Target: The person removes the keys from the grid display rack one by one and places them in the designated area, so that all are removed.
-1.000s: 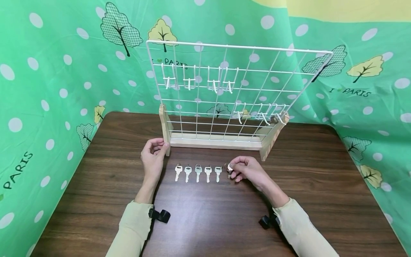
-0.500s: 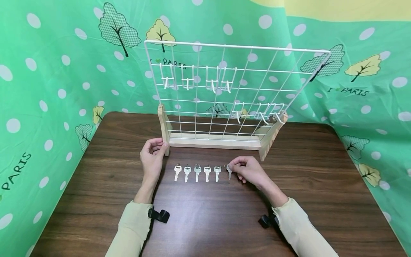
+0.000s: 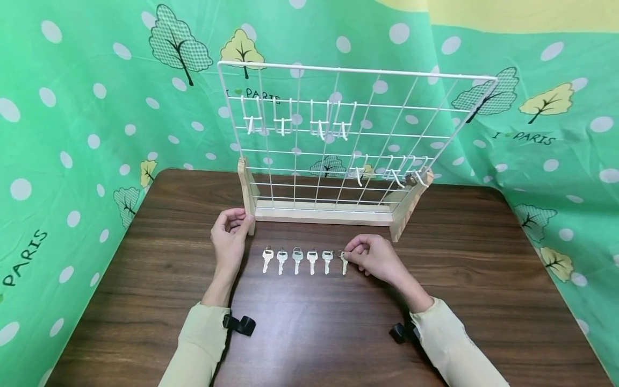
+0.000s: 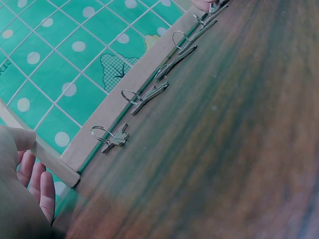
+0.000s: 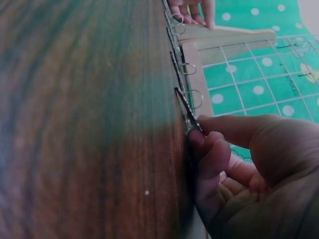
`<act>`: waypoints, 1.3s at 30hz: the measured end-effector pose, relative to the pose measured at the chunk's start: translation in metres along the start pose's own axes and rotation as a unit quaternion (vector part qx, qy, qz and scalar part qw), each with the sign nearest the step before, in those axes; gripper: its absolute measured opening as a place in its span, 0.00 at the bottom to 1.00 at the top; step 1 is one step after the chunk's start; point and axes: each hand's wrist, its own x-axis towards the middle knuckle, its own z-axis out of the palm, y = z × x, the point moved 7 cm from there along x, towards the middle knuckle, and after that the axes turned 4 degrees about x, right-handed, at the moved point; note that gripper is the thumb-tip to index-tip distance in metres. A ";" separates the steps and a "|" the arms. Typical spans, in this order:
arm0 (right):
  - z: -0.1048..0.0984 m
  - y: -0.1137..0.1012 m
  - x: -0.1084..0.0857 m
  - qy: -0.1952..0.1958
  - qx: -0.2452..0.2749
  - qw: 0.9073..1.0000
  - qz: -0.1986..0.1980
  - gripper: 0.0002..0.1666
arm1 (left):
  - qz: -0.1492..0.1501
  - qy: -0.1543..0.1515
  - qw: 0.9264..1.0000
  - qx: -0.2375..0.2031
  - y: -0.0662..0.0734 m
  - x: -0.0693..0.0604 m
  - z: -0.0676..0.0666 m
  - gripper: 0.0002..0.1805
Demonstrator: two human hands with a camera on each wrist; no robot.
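My right hand (image 3: pixel 374 257) pinches a key (image 3: pixel 344 264) by its head between thumb and fingers, at the right end of a row. In the right wrist view the held key (image 5: pixel 185 105) is tilted close to the tabletop. Several more silver keys with rings, such as the middle key (image 3: pixel 297 262), lie side by side to its left, blades toward me. My left hand (image 3: pixel 229 236) holds the left wooden foot (image 3: pixel 247 196) of a white wire grid rack (image 3: pixel 338 129), thumb on one side and fingers on the other, as the left wrist view shows.
Several white hooks hang on the grid, with an upper group (image 3: pixel 319 128) at left and a lower group (image 3: pixel 396 174) at right. A wooden bar (image 3: pixel 324 215) joins the feet. The dark wooden table (image 3: pixel 309 333) spreads in front; a green patterned cloth (image 3: pixel 87 177) hangs behind.
My right hand has turned the key from an angled pose to blade toward me and lowered it in line with the row. The left hand stays on the rack's foot.
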 end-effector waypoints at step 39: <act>0.002 -0.011 -0.002 -0.020 -0.035 0.996 -0.074 0.24 | -0.005 -0.001 1.000 0.002 0.000 0.000 0.000 0.14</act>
